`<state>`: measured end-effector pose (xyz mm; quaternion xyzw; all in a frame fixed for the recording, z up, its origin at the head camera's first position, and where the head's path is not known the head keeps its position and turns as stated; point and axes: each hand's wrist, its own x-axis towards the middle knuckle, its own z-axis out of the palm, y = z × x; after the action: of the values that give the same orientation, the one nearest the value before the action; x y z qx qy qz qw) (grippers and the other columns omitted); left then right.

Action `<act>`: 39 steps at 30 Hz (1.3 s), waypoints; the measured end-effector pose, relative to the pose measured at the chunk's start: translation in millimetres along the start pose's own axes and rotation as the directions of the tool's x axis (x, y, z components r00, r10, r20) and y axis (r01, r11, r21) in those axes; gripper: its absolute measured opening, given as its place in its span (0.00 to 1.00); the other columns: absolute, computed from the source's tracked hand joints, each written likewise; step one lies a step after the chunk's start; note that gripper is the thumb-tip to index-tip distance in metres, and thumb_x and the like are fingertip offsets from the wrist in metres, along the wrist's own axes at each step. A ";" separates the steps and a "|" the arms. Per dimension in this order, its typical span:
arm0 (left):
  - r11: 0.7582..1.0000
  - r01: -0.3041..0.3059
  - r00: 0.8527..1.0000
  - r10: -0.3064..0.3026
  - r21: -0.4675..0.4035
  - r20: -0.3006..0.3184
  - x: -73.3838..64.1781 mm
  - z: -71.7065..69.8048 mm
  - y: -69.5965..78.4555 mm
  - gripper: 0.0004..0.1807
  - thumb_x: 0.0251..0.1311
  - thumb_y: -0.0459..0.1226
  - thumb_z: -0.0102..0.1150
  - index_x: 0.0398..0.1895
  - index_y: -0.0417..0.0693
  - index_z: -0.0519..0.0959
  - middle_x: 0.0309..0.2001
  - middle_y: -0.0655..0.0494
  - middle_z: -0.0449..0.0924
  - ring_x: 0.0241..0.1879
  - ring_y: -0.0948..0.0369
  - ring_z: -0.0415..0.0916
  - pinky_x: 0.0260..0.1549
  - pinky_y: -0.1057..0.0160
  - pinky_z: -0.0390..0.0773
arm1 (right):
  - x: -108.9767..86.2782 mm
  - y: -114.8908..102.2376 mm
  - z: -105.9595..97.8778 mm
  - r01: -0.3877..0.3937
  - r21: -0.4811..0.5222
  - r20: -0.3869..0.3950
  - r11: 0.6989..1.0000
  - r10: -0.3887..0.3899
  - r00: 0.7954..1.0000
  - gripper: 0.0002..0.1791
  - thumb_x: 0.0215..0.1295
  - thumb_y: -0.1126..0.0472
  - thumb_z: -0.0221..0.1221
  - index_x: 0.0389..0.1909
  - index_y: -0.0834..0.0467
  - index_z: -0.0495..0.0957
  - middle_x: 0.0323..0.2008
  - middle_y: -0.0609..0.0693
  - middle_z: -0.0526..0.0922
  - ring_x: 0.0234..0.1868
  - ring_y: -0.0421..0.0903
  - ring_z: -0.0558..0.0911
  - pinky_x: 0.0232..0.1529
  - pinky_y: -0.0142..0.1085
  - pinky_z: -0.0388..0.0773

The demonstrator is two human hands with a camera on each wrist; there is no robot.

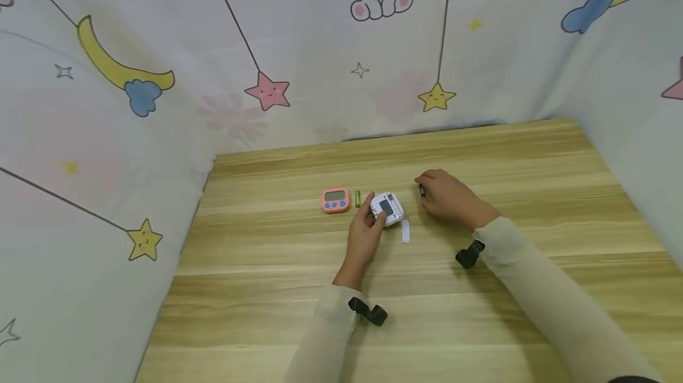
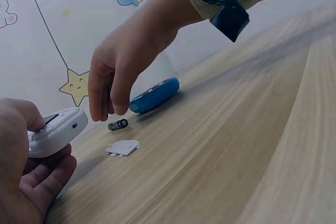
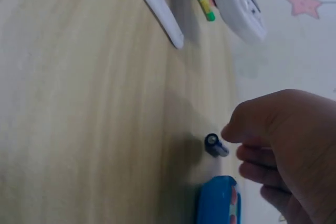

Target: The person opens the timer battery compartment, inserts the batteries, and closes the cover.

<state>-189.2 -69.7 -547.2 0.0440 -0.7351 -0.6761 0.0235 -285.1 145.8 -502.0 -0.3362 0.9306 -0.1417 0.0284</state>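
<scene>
My left hand (image 1: 364, 239) grips a white digital timer (image 1: 388, 208) above the table, thumb on top and fingers beneath. Its back, with a dark square patch, faces up. A white battery cover (image 1: 405, 231) lies beside it on the wood. Over a small dark battery (image 2: 118, 124) hovers my right hand (image 1: 452, 198), fingers pointing down and slightly parted. The battery lies on the table close below the fingertips, and a gap shows between thumb and fingers in the right wrist view. Just behind that hand sits a blue timer (image 2: 155, 96), mostly hidden in the head view.
Left of the white timer, a pink timer (image 1: 335, 200) with blue buttons lies on the wooden table (image 1: 256, 288). Between the two is a green battery (image 1: 358, 198). A white cloth (image 1: 315, 45) printed with stars and moons hangs along the back and sides.
</scene>
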 end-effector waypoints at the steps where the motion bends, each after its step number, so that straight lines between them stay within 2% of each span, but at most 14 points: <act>1: 1.000 -0.003 1.000 0.003 -0.001 -0.001 0.6 0.1 -1.3 0.31 0.68 0.34 0.55 0.73 0.50 0.61 0.55 0.43 0.77 0.48 0.56 0.79 0.41 0.65 0.79 | 1.7 0.7 -1.3 -0.010 -0.008 0.022 1.000 0.010 1.000 0.25 0.63 0.61 0.59 0.60 0.68 0.73 0.58 0.64 0.74 0.60 0.61 0.71 0.60 0.53 0.68; 9: 1.000 -0.023 1.000 0.023 0.012 -0.002 1.3 -0.6 -3.2 0.31 0.68 0.35 0.56 0.73 0.51 0.63 0.52 0.46 0.79 0.44 0.60 0.80 0.38 0.67 0.79 | 10.1 2.2 -11.5 -0.021 -0.037 0.102 0.999 0.025 0.994 0.24 0.61 0.64 0.59 0.57 0.70 0.74 0.55 0.66 0.75 0.58 0.63 0.72 0.59 0.54 0.68; 14: 0.999 -0.030 1.000 0.030 0.043 0.005 -7.2 -1.1 23.9 0.30 0.67 0.31 0.55 0.72 0.40 0.62 0.52 0.41 0.78 0.44 0.56 0.80 0.37 0.67 0.79 | 12.6 4.9 -12.6 -0.017 -0.042 0.122 0.999 0.022 0.992 0.23 0.61 0.62 0.60 0.55 0.70 0.76 0.53 0.65 0.76 0.56 0.63 0.73 0.58 0.55 0.68; 16: 0.998 -0.022 1.000 0.022 0.055 0.005 -7.3 -0.3 27.2 0.30 0.67 0.29 0.54 0.71 0.37 0.61 0.51 0.40 0.78 0.44 0.54 0.80 0.36 0.67 0.79 | 12.9 5.6 -12.2 -0.020 -0.038 0.122 0.999 0.024 0.992 0.23 0.61 0.62 0.60 0.55 0.69 0.76 0.53 0.65 0.76 0.56 0.62 0.73 0.58 0.54 0.69; 22: 0.999 -0.008 1.000 0.008 0.043 -0.011 4.8 2.8 0.8 0.31 0.67 0.32 0.55 0.73 0.44 0.62 0.53 0.42 0.78 0.44 0.58 0.80 0.36 0.68 0.78 | 15.7 7.2 -9.2 -0.027 -0.014 0.115 1.000 0.028 0.993 0.23 0.60 0.59 0.62 0.53 0.68 0.77 0.51 0.64 0.76 0.54 0.61 0.74 0.57 0.54 0.70; 26: 1.000 -0.010 1.000 0.010 0.030 -0.020 6.6 4.5 -2.4 0.30 0.67 0.34 0.56 0.73 0.49 0.63 0.52 0.45 0.79 0.43 0.59 0.80 0.36 0.68 0.78 | 16.9 7.9 -7.4 -0.031 0.007 0.106 1.000 0.030 0.994 0.23 0.59 0.58 0.63 0.52 0.67 0.78 0.50 0.63 0.77 0.54 0.61 0.74 0.57 0.53 0.70; 33: 0.999 -0.015 0.999 0.016 0.028 -0.028 8.7 6.5 -3.7 0.30 0.67 0.35 0.57 0.72 0.52 0.65 0.50 0.47 0.80 0.42 0.60 0.80 0.35 0.68 0.78 | 15.7 11.0 -4.2 -0.019 0.036 0.045 0.999 0.017 0.999 0.24 0.59 0.56 0.61 0.53 0.67 0.77 0.52 0.63 0.77 0.56 0.61 0.74 0.58 0.53 0.69; 39: 0.998 -0.013 1.000 0.014 0.063 -0.028 10.5 6.9 -2.9 0.29 0.67 0.34 0.55 0.72 0.53 0.65 0.48 0.50 0.80 0.37 0.65 0.77 0.30 0.69 0.75 | 3.3 2.3 -4.4 -0.008 0.174 -0.072 0.985 0.020 0.997 0.25 0.60 0.56 0.62 0.55 0.66 0.76 0.53 0.63 0.76 0.56 0.61 0.73 0.57 0.54 0.69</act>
<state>-200.2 -64.1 -550.9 0.0492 -0.7558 -0.6519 0.0370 -289.8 146.4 -498.3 -0.3206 0.9175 -0.2342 0.0245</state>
